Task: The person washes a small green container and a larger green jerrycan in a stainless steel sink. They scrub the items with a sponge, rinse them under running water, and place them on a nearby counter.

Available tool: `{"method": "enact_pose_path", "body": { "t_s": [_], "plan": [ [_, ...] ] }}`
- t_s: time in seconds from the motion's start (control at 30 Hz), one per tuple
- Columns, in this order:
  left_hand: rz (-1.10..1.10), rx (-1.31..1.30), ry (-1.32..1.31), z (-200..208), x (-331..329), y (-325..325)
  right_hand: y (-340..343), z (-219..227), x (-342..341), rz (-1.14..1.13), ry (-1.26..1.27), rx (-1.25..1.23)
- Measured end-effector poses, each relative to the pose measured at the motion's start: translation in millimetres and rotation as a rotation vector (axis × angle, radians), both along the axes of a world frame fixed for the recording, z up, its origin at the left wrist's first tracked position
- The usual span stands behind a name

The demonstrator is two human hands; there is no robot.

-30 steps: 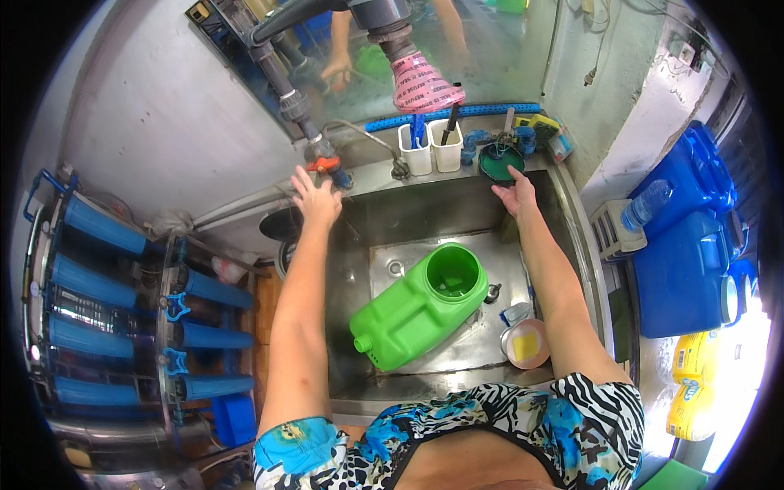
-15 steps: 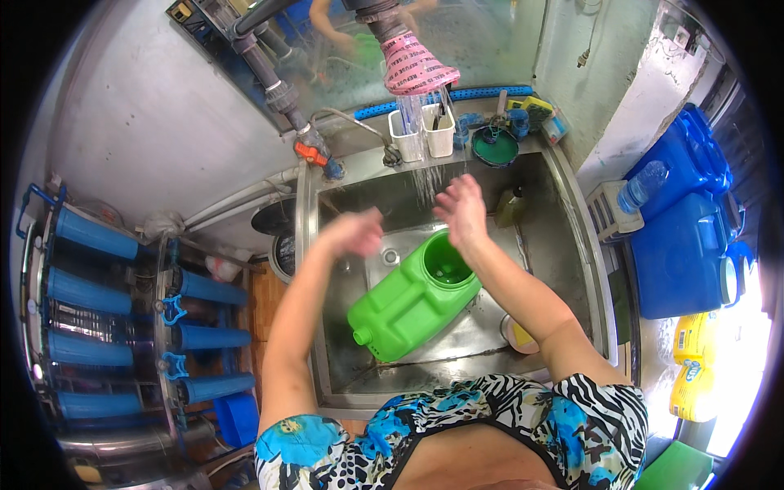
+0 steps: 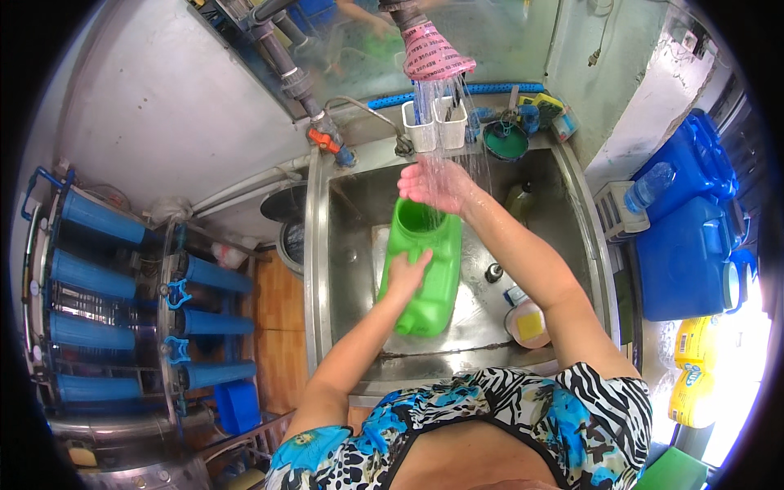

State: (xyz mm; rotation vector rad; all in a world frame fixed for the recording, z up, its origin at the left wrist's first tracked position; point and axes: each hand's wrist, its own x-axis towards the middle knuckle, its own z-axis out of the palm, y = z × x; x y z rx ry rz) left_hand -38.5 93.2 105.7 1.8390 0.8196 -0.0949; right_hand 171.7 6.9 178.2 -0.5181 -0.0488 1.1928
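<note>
A bright green plastic jug (image 3: 433, 306) lies in the steel sink, its wide round mouth toward the far side. My left hand (image 3: 407, 276) grips the jug at its middle; part of the fingers is hidden. Just above the jug's mouth, my right hand (image 3: 441, 184) is open, palm up with fingers stretched to the left. Water pours onto this hand from a pipe outlet wrapped in pink printed film (image 3: 434, 55). Some of the stream runs down beside the jug's mouth.
The steel sink (image 3: 606, 294) holds a bowl with a yellow sponge (image 3: 531, 327), a small dark-topped item (image 3: 493, 272) and a bottle (image 3: 519, 200). White holders (image 3: 420, 129) and a green-lined bowl (image 3: 506, 143) stand on the back ledge. Blue containers (image 3: 682, 253) are at right, blue filter housings (image 3: 94, 286) at left.
The jug has turned more upright in the picture, its mouth now nearer the water stream. My left hand has come down onto it. My right hand has moved left into the water.
</note>
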Motion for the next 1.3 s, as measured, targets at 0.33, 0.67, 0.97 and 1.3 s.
{"method": "enact_pose_path", "body": {
  "t_s": [0.33,0.67,0.97,1.3],
  "plan": [
    [0.220,-0.960,-0.164,-42,100,-12,-61,18,-19,0.646,-1.035,-0.484],
    [0.002,-0.366,-0.021,-9,82,-26,-146,-53,-54,0.530,-0.852,-0.464],
    [-0.298,0.488,0.339,8,77,19,-260,-289,-164,1.813,-1.496,-0.888],
    [0.547,-0.757,-0.130,40,175,181,-300,-307,-196,1.744,-1.373,-0.955]
  ]
}}
